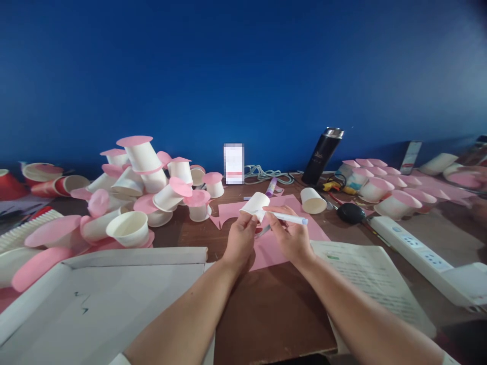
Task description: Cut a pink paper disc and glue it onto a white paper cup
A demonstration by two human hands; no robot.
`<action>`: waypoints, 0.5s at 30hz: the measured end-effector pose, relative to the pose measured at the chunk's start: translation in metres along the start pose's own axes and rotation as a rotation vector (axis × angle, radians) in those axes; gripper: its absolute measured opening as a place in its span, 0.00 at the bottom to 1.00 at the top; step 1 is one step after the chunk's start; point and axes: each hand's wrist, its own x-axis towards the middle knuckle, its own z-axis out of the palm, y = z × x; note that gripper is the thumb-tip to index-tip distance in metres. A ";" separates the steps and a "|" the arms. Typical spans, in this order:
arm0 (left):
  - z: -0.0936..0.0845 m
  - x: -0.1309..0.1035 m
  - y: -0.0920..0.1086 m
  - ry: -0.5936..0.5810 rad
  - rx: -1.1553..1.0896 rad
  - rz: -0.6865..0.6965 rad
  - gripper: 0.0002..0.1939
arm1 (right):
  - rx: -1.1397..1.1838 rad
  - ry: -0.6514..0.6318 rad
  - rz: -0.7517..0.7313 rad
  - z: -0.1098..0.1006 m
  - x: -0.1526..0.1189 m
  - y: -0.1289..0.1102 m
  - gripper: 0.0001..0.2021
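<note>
My left hand [240, 234] is closed around a white paper cup [254, 203], which lies tilted on its side in the grip. My right hand [291, 237] holds a white marker pen [289, 218] with a bluish end pointing right; its other end is at the cup, though the fingers hide the tip. Under both hands lies a sheet of pink paper [268, 252] with a curved cut at its left edge. Another white paper cup [313, 201] rests on its side just beyond my right hand. A purple glue stick [271, 187] is behind the held cup.
Many paper cups with pink paper tops [142, 154] pile up at left, behind a white box lid [125, 299]. More topped cups [376, 189], a power strip [414, 248] and a written sheet [361, 274] are at right. A black flask [320, 157] and a phone [233, 162] stand behind.
</note>
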 end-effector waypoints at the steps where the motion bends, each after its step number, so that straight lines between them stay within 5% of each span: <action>1: 0.000 0.000 0.000 -0.002 0.005 0.004 0.12 | -0.002 0.008 -0.002 0.000 0.000 -0.001 0.10; 8: -0.001 0.000 -0.001 0.008 0.026 -0.015 0.12 | 0.014 -0.028 0.006 0.001 -0.001 -0.002 0.10; 15: 0.001 0.002 0.003 -0.037 -0.381 -0.153 0.11 | 0.056 0.095 0.019 0.000 -0.002 0.003 0.11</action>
